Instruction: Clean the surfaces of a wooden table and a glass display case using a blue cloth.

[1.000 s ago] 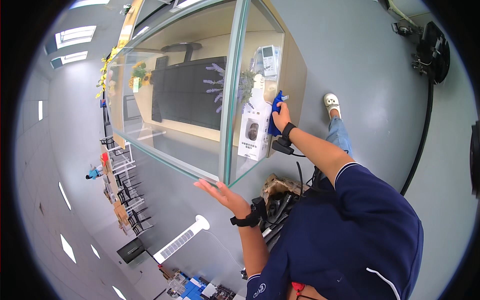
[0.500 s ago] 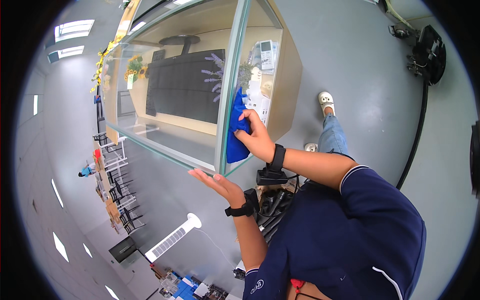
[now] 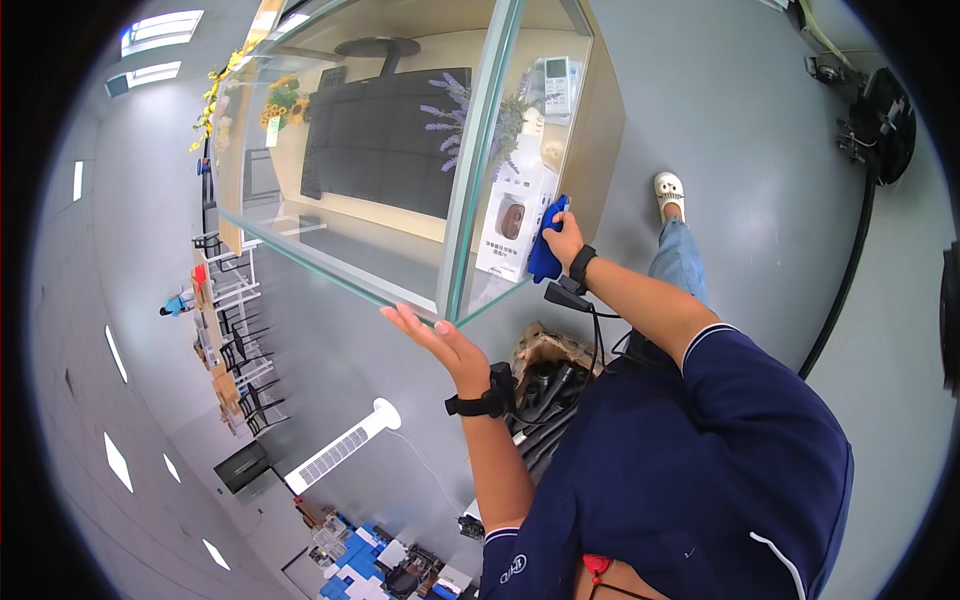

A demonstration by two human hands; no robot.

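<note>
Cloth (image 3: pixel 546 252): blue, bunched, pressed flat on the glass case's side pane (image 3: pixel 520 215).
Right hand (image 3: pixel 566 240): fingers closed on the cloth.
Left hand (image 3: pixel 432 336): open, palm against the case's corner edge (image 3: pixel 470 170), empty.
Nearer hand: right.

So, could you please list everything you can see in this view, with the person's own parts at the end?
glass case: one, green-edged panes, upper centre
dark monitor: one, black, inside the case
lavender sprigs: one bunch, purple, inside the case
white card: one, behind the right-hand pane
cloth: one, blue, pressed on the right-hand pane
tower fan: one, white, lower left
chairs: a row, dark, far left
black cable: one, floor at right
shoe: one, white, on the grey floor
left hand: open, palm at the case's lower corner
right hand: holding the cloth
</note>
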